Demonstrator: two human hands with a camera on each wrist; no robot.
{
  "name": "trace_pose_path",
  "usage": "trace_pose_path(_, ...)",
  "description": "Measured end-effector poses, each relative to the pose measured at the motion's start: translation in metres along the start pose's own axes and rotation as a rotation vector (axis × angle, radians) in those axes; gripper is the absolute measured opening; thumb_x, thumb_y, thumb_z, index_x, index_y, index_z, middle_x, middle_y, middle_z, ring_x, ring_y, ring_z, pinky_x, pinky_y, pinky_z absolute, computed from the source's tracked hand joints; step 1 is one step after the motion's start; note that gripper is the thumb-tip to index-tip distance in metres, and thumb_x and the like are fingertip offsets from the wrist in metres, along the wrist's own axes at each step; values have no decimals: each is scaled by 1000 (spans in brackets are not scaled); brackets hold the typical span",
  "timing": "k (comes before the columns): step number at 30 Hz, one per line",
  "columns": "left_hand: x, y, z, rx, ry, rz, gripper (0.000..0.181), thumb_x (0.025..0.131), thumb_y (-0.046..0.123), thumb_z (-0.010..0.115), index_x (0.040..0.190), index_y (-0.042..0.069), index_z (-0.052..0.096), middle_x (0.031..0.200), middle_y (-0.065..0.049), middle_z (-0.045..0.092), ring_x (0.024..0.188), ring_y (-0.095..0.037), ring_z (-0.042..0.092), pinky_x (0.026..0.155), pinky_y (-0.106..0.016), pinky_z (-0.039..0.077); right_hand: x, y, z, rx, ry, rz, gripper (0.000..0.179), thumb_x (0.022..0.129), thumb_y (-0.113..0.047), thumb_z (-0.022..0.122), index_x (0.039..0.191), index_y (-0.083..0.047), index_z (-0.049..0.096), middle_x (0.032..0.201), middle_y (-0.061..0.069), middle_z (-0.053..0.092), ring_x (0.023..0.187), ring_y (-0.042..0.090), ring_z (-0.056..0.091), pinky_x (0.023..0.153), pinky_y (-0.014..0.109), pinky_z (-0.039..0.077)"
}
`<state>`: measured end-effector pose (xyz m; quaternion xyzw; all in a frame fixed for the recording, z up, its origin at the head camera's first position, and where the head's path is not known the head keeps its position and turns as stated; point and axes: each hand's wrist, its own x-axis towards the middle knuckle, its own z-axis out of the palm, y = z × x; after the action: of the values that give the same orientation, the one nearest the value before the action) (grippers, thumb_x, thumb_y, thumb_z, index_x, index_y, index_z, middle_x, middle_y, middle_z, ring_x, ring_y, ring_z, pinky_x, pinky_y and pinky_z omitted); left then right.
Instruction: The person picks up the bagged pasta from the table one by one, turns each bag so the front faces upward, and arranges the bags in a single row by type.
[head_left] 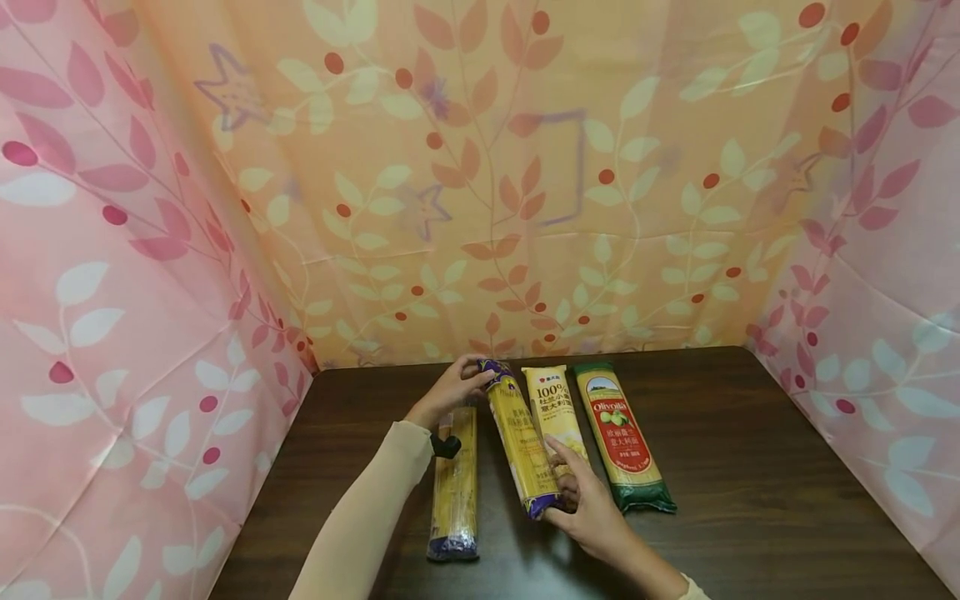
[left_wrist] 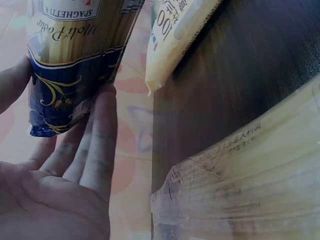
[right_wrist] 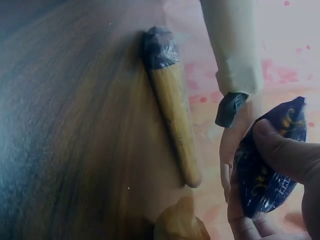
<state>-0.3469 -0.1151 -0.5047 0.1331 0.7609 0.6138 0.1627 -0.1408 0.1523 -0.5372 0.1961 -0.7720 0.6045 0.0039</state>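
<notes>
Head view, and the left hand (head_left: 452, 390) pinched the far end, the right hand (head_left: 591, 510) the near end: a purple-ended packet (head_left: 519, 429), spaghetti (head_left: 537, 473) showing inside, slanted above the bench (head_left: 757, 467) between another spaghetti packet (head_left: 455, 492) and a yellow packet (head_left: 557, 408)!

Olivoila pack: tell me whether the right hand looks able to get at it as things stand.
Probably not without letting go first: the right hand grips the near end of the raised purple-ended pasta pack. Otherwise the way looks free: nothing lies over the Olivoila pack, whose near end is close to that hand.
</notes>
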Motion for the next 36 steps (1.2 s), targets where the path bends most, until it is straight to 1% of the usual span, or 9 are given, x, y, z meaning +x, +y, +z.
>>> trace_pose_path(3,-1,0,0,-10,0,23,59,107,38,70,158,16,47,169,-17,38,145,-39,52,115,-59,47,1,0,-2,51,7,106,111,82,12,85,171,-4,20,149,29,45,96,10,64,89,24,56)
trace_pose_path(6,-2,1,-1,-15,-12,43,59,108,37,69,159,19,48,172,-16,34,154,-40,40,117,-60,44,1,0,-5,49,3,198,110,83,8,86,170,0,20,150,32,45,103,17,64,91,28,56)
trace_pose_path(10,-3,1,-1,-13,-23,62,56,108,38,69,159,23,50,171,-15,36,154,-39,40,117,-64,41,1,0,-7,13,-32,248,103,84,4,88,167,3,28,150,38,46,127,49,61,105,50,56)
trace_pose_path(13,-3,1,-1,-13,-41,80,54,109,36,68,159,24,50,171,-15,36,153,-39,42,117,-67,40,1,0,-8,-13,-51,249,99,84,0,89,166,3,33,150,40,46,138,60,49,109,61,50)
trace_pose_path(16,-2,0,-2,-24,-63,96,52,110,32,66,159,22,49,169,-16,40,149,-39,47,117,-67,40,1,-1,-8,-25,-54,220,100,83,-3,91,165,2,34,147,34,50,136,56,53,108,56,52)
trace_pose_path(21,-3,0,-3,-45,-78,87,48,110,30,66,155,20,53,159,-13,49,135,-33,57,114,-67,43,1,-2,-4,-87,-32,162,103,80,-7,96,164,0,37,136,19,58,125,34,60,102,38,55)
trace_pose_path(26,-1,1,-3,-54,-68,80,48,109,31,68,153,17,56,154,-11,51,130,-29,61,115,-59,46,2,-1,2,-192,0,106,105,76,-12,100,162,1,41,129,11,64,112,23,63,93,30,57)
trace_pose_path(31,3,-1,-3,32,-33,78,49,107,39,70,150,19,61,147,-9,60,129,-28,62,113,-59,48,3,-1,10,-302,1,85,106,74,-13,101,161,0,43,138,13,64,124,31,63,100,43,58)
trace_pose_path(36,5,-2,-2,156,9,66,48,105,47,71,147,24,64,141,-5,64,124,-27,62,107,-61,50,7,-1,18,-444,42,67,107,67,-17,105,158,-2,50,147,18,63,129,39,62,107,59,52)
